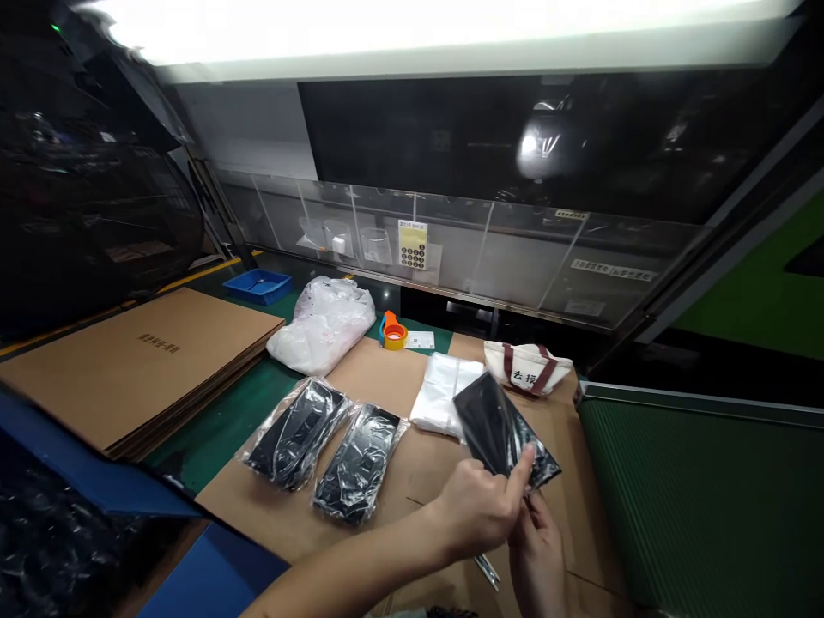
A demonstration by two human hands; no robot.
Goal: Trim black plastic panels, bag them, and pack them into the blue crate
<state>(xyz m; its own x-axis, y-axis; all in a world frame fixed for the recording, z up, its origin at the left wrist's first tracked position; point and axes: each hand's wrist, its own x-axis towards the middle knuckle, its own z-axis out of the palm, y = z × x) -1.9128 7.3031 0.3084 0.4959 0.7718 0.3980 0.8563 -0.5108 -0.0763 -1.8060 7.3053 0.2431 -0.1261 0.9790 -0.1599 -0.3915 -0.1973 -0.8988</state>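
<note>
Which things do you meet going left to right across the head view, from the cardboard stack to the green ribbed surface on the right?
Cardboard stack → white plastic bag → tape roll → tote bag → green ribbed surface

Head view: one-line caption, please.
Left hand and right hand hold a clear-bagged black packet above brown cardboard, beside two similar packets.
</note>
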